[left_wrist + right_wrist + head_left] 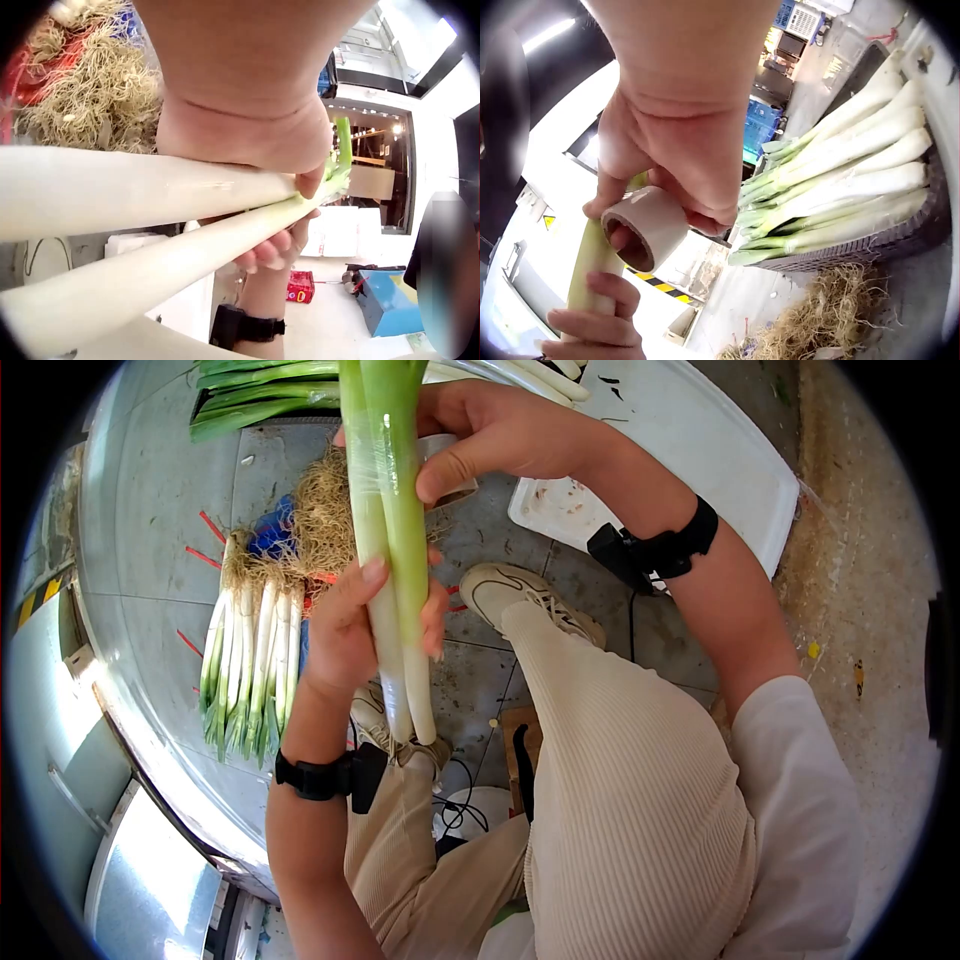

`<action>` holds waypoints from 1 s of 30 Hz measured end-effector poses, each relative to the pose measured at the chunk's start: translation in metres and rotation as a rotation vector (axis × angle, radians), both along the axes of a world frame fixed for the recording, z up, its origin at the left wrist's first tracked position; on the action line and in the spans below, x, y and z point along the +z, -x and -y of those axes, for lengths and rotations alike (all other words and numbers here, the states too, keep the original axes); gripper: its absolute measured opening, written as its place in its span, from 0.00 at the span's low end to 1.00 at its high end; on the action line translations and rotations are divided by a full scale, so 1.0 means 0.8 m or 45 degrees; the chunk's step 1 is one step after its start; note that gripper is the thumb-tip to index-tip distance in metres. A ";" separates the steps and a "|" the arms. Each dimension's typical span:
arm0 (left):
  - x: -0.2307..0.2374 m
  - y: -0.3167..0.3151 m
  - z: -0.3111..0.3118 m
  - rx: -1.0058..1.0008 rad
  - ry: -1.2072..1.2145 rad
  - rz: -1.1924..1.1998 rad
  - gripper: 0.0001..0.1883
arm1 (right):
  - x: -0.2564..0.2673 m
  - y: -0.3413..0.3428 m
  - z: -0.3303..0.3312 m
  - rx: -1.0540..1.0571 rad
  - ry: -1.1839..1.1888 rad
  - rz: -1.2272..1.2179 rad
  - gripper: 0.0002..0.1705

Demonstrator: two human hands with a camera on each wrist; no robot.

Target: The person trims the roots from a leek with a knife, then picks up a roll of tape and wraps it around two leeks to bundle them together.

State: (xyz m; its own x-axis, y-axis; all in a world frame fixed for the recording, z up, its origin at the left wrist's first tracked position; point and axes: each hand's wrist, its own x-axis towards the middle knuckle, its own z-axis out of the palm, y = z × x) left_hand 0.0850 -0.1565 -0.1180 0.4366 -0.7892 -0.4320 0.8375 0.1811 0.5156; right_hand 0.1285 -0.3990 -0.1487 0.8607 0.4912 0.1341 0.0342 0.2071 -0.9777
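1. At the far left, a bundle of white-and-green leeks with roots on (250, 650) lies on the grey tiled floor (150, 550), beside a tangled heap of tan, stringy roots (325, 510).

2. Next comes the left hand (340, 630), its grip closed, the thumb and fingers curled round the lower, white part of two long, smooth, pale leeks (390, 550). The pair is held above the floor, side by side, white ends towards the person's feet and green parts away. A glossy, clear strip shows on the upper part; the white ends sit slightly apart.

3. To the right, the right hand (500, 430) grips a white roll of tape with a hollow core (664, 214), a fingertip showing inside the core. Its thumb touches the leeks, higher up than the left hand.

4. The step in hand looks like binding the pair with the tape. The next move seems to call for a steady left grip, stalks kept together, while the roll goes round them with light tension, so that the flesh is not bruised. Where the tape's free end lies cannot be told.

5. Beyond the hands, more trimmed leeks (855, 172) lie in a dark, woven-looking crate (870, 251); a shallow white tray (690, 450) sits at the right.
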 end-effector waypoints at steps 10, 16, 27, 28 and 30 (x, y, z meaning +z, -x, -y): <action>0.038 0.004 0.028 0.002 -1.456 1.871 0.33 | 0.029 0.024 -0.014 -0.318 -0.078 -0.332 0.33; -0.004 0.003 0.028 0.226 -1.561 2.005 0.30 | 0.029 0.025 -0.014 -0.322 0.097 -0.289 0.36; 0.004 0.015 -0.004 0.330 -1.061 1.152 0.22 | 0.025 0.022 0.025 -0.122 0.661 -0.067 0.40; 0.000 0.016 -0.007 0.277 -0.843 0.995 0.21 | 0.027 0.025 0.020 -0.135 0.642 -0.056 0.39; -0.002 0.013 -0.010 0.224 -0.617 0.839 0.20 | 0.009 0.015 0.016 -0.139 0.544 0.097 0.38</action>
